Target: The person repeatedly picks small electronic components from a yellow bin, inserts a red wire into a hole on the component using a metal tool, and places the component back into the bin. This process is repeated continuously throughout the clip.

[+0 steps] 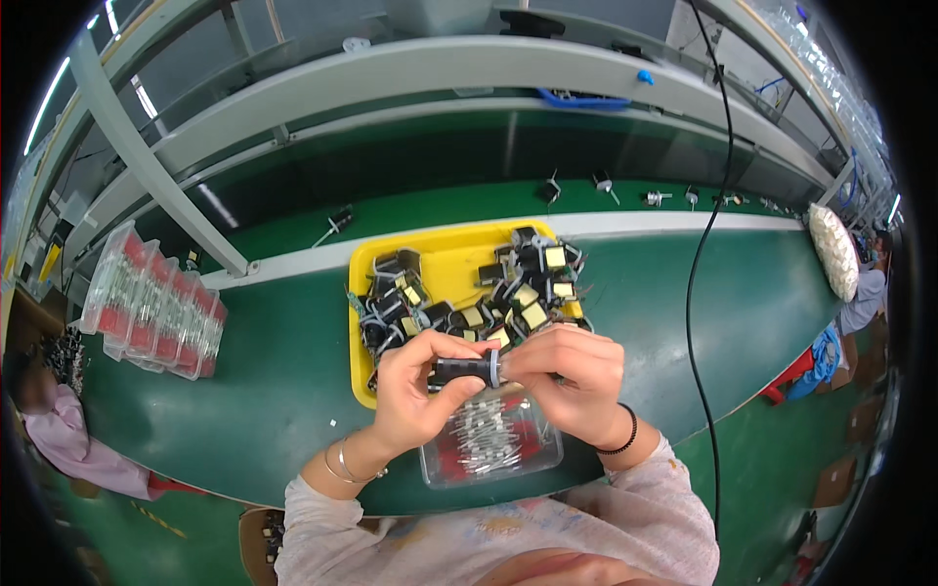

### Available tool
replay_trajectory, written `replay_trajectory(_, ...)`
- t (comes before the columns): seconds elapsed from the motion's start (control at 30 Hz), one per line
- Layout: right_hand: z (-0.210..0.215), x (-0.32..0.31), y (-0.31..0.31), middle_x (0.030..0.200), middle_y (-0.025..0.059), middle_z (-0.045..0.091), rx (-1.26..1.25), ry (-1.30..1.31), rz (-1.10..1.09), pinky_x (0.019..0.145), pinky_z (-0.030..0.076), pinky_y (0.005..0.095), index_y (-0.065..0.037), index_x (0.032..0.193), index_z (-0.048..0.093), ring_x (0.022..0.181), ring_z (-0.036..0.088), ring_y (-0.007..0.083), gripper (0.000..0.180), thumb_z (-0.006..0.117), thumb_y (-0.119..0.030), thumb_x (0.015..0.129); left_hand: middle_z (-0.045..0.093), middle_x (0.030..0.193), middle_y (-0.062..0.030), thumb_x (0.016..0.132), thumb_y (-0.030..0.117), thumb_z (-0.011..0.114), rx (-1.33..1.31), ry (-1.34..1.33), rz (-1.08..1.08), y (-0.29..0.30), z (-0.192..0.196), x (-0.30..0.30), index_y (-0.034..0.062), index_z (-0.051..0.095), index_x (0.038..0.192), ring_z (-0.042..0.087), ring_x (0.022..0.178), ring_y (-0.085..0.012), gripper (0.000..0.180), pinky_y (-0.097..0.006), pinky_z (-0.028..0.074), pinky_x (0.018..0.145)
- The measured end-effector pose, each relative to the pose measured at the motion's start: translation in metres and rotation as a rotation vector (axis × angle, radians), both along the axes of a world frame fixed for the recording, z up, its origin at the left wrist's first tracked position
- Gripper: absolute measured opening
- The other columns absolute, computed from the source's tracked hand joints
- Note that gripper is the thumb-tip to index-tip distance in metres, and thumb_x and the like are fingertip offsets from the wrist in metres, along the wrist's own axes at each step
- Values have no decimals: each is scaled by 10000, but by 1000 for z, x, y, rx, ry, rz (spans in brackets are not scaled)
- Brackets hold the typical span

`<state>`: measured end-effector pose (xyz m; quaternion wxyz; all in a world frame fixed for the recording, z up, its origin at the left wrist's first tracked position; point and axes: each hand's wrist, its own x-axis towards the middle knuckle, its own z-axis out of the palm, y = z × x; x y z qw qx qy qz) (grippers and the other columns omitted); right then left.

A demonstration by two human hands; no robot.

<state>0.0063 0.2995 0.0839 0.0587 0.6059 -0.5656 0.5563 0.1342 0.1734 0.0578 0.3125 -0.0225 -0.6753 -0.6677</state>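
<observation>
My left hand (408, 389) is closed around a black cylindrical part (457, 370), which lies sideways between thumb and fingers. A grey ring (494, 368) sits around its right end. Against that end, the fingers of my right hand (578, 376) are pinched together; what lies between their tips is hidden. Just beyond my hands is a yellow tray (361, 283) with many black parts (528, 283) in it, several bearing pale yellow labels. Below my hands stands a clear plastic box (442, 475) holding thin silvery metal rods (489, 439) over something red.
Clear boxes (156, 303) of similar rods stand stacked at the left. A black cable (696, 293) hangs down at the right. Beyond the pale ledge (645, 223), a green belt (440, 203) carries scattered parts. A co-worker's pink sleeve (83, 439) shows at far left, another person at far right.
</observation>
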Motion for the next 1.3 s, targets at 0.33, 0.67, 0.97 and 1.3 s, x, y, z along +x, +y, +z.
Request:
replay_trajectory(0.33,19,-22,-45,836,82,616,98,-636,288,670,496,222,22,1016,560,789,588,109,249,627,-27,781,564,1095,-156,786,-7,602,404,80,49,-18,-5,-18,25,494,878,534,961,-136,146,-271,405,864)
replay_trajectory(0.67,5,-9,-60,765,81,631,-17,-779,217,629,501,216,50,804,612,686,601,100,76,646,-6,765,569,1084,-176,776,-5,616,428,116,105,-18,-8,-14,16,510,847,548,982,-164,129,-285,411,874)
replay_trajectory(0.97,-6,-45,-52,1106,137,541,-165,-659,73,796,499,279,39,1161,482,990,526,164,375,569,24,797,609,999,-109,764,29,641,224,-142,121,-70,-1,-61,11,528,863,571,899,-122,151,-256,441,814)
replay_trajectory(1.3,-20,-84,-5,802,109,606,-310,-599,-105,654,534,284,55,934,558,720,599,164,223,598,110,722,622,939,-98,728,192,679,-627,-541,715,-234,-110,-178,48,583,974,594,871,-207,301,-306,463,777)
